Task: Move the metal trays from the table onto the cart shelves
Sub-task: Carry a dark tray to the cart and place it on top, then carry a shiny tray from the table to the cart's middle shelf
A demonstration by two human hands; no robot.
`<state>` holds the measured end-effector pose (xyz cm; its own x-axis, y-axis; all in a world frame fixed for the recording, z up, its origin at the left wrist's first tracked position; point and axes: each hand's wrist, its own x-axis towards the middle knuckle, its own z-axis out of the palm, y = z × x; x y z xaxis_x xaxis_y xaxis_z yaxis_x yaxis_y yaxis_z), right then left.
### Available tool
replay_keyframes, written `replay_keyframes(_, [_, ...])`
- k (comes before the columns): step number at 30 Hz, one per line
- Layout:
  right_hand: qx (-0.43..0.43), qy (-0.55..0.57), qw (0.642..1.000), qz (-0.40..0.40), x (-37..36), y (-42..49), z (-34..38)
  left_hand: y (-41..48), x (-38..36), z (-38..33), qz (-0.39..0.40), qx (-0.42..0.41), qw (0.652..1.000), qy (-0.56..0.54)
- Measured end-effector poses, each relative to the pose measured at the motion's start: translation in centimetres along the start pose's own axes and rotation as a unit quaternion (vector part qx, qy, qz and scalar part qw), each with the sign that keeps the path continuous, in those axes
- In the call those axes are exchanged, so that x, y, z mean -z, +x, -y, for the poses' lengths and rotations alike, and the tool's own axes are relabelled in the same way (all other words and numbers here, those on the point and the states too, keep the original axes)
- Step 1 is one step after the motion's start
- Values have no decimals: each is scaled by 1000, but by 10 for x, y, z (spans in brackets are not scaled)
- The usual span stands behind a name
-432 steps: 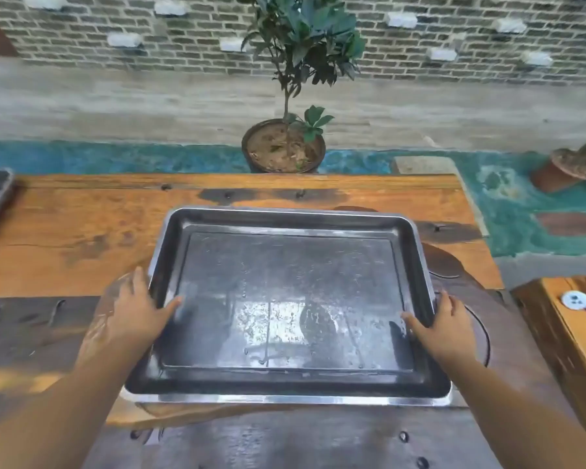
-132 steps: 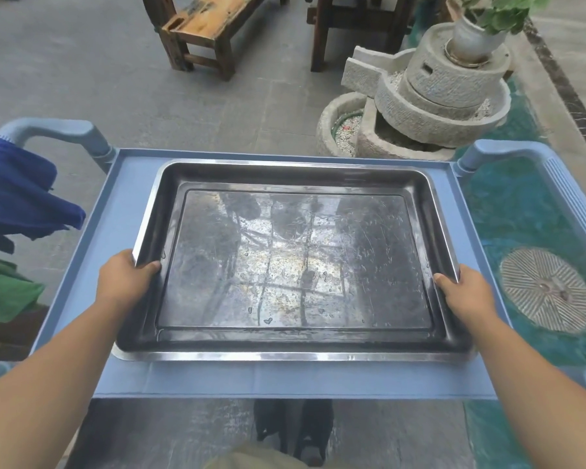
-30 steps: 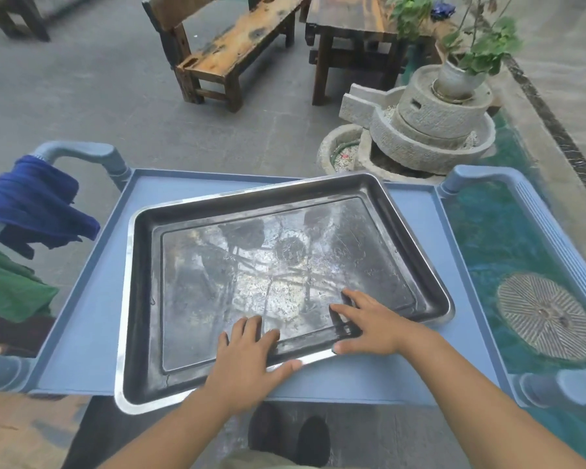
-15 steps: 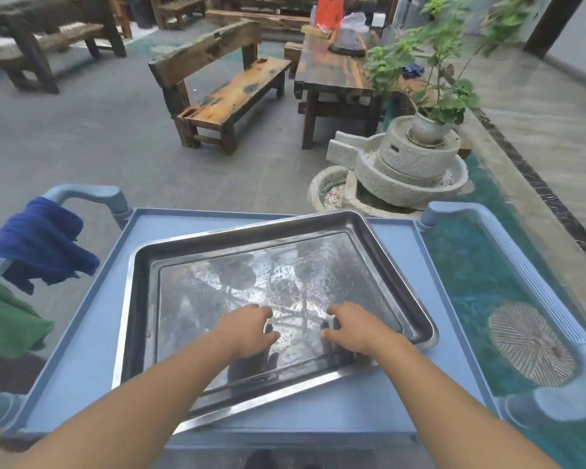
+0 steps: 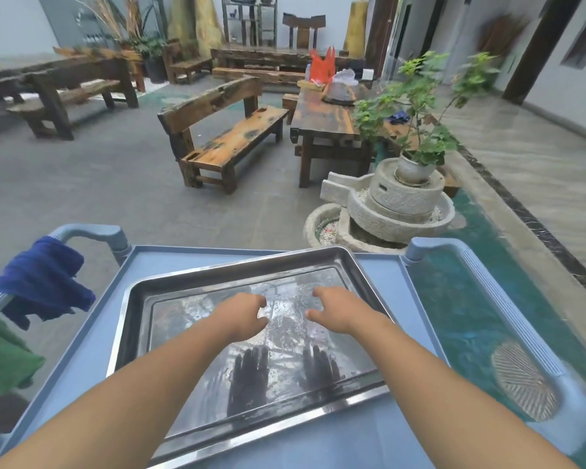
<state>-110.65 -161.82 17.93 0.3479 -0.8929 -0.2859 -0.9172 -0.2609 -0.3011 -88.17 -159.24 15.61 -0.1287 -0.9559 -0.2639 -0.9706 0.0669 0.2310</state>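
A large rectangular metal tray (image 5: 190, 289) lies on the blue top shelf of the cart (image 5: 92, 336), turned slightly askew to the shelf edges. My left hand (image 5: 241, 316) and my right hand (image 5: 335, 309) hover side by side above the tray's middle, fingers loosely curled and apart, holding nothing. Their dark reflections show on the wet, shiny tray floor nearer to me. The table the tray came from is out of view.
A blue cloth (image 5: 41, 282) and a green cloth (image 5: 0, 357) hang on the cart's left handle. Beyond the cart stand a stone mill planter (image 5: 396, 204), a wooden bench (image 5: 230, 143) and a wooden table (image 5: 322, 120). Teal floor lies to the right.
My hands have lifted off the tray floor and now float above it. The tray has slid a little farther onto the shelf. My view has tilted up toward the courtyard.
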Motion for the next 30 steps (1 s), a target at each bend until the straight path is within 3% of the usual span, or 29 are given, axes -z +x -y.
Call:
replay_keyframes(5, [-3, -8, 1000, -18, 9, 6, 1, 6, 18, -7, -33, 11, 999, 1])
replay_keyframes(13, [-30, 17, 999, -34, 8, 9, 2, 15, 31, -3, -20, -14, 998, 53])
replay_keyframes(22, [-132, 60, 986, -85, -1, -25, 1, 43, 36, -8, -9, -128, 990, 66])
replay_keyframes(30, [-267, 106, 944, -160, -19, -84, -8, 54, 20, -48, 36, -260, 963, 67])
